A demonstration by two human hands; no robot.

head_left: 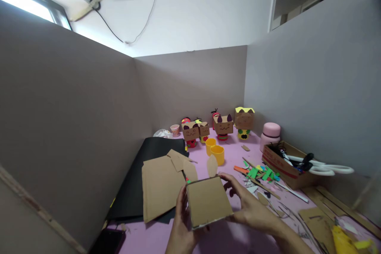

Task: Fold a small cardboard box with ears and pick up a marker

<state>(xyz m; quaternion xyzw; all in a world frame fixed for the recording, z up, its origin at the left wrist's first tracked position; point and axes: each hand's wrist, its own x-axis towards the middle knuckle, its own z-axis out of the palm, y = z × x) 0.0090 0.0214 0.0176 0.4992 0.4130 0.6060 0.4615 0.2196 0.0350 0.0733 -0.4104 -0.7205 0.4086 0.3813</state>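
While both hands clasp it, the cardboard box (208,202) sits just above the pink table (232,151): left hand (182,222) closed in grip on its left edge, right hand (250,206) on its right, near yellow cups (214,150).

Both hands grip a small cardboard box (208,202) above the pink table (229,151): left hand (181,222) on its left side, right hand (250,206) on its right. Beyond the box stand two yellow cups (214,150); left of it lies flat cardboard (160,186).
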